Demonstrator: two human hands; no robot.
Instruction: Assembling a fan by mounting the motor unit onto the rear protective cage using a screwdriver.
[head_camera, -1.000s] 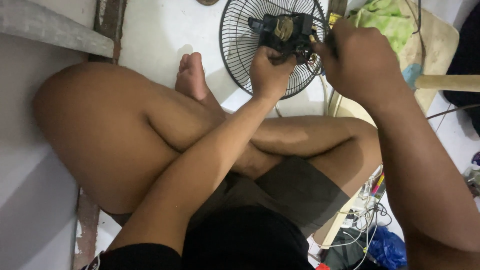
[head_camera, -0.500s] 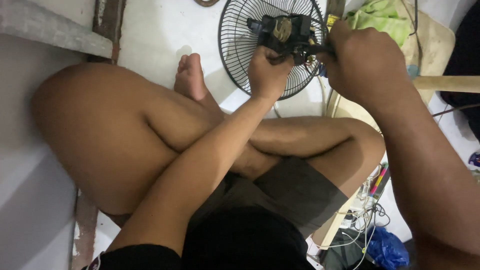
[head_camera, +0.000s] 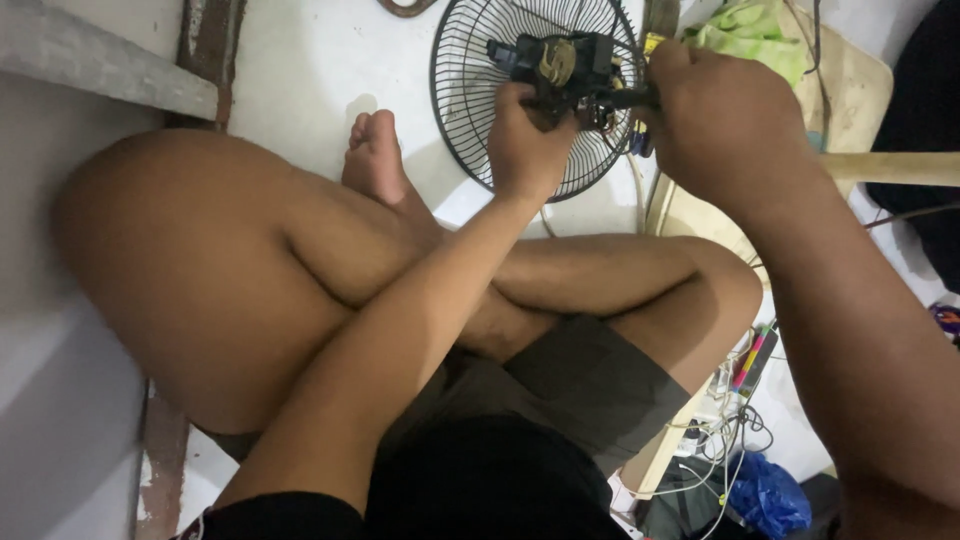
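I see the left hand (head_camera: 527, 140) closed around the underside of a small black fan motor (head_camera: 560, 70), fingers curled up and pressed against its housing; a coil of copper-coloured winding shows at the motor's centre. The motor sits raised above the floor, in front of a round black wire fan guard (head_camera: 470, 110) that lies flat on the pale floor (head_camera: 300, 80). The right hand (head_camera: 725, 125) is clenched into a fist just beside the motor's right end — its fingers wrap a dark, slim tool handle (head_camera: 630, 98) whose tip meets the motor. I cannot tell what kind of tool it is, since the fist covers most of it. Both forearms extend over crossed bare legs, one foot (head_camera: 375, 155) resting near the guard's lower left edge. A green cloth (head_camera: 750, 35) lies behind the right hand, and a tangle of wires (head_camera: 725, 420) sits by the right knee.
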